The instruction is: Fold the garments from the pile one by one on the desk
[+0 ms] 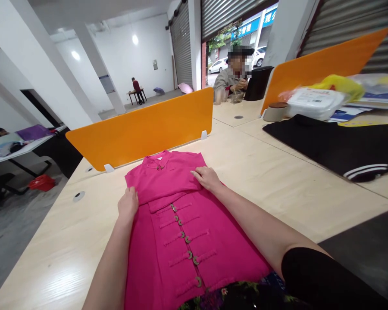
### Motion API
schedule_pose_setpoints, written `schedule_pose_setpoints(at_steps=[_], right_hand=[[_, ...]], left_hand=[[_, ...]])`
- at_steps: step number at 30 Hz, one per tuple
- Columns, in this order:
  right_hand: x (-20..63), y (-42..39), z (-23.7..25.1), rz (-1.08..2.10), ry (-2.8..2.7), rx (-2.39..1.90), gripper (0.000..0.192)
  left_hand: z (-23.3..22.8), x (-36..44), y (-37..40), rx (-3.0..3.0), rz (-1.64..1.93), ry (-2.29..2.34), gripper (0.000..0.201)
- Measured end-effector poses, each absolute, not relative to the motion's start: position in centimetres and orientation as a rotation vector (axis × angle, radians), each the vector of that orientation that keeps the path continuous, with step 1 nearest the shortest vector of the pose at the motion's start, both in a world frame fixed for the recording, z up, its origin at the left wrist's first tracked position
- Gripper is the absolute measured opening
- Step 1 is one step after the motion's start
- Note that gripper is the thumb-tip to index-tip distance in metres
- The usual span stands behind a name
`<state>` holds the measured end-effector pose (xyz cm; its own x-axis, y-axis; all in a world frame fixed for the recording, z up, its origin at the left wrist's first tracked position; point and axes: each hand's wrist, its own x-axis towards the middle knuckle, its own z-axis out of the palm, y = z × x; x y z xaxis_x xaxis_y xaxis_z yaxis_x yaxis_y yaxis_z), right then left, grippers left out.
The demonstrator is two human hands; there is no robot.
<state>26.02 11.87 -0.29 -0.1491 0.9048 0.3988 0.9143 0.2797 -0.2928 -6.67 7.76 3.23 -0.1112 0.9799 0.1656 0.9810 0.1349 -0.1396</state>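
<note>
Your left hand [128, 203] and right hand [207, 177] press flat, apart, on the pink jacket [181, 232]; orange divider [142, 129] just behind, bare tabletop [278, 181] right.

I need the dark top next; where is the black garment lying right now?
The black garment lies on the table's right side, beyond the pink garment, beside a white packet.

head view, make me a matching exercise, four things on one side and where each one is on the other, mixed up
Things:
1. pink garment
2. black garment
3. orange divider
4. red bag

Places:
A. on the floor at far left
B. upright along the desk's far edge
C. flat on the desk under both hands
D. on the desk at right, by a white packet

Pairs: 1-C, 2-D, 3-B, 4-A

The left hand and right hand rest on the folded top part.
</note>
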Motion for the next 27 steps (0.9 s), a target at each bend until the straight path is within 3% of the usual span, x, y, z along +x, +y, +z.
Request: schedule_pose_setpoints(at_steps=[9,27], right_hand=[[25.4,11.9,-1.4,-0.049,-2.172,-1.650,0.034],[25.8,12.1,-1.3,-0.013,-2.191,-1.615,0.030]], left_hand=[[1.9,-7.9,14.6,-1.939,-0.108,-2.194,0.044],[2.1,-9.6,18.0,-1.869,-0.073,-2.434,0.032]])
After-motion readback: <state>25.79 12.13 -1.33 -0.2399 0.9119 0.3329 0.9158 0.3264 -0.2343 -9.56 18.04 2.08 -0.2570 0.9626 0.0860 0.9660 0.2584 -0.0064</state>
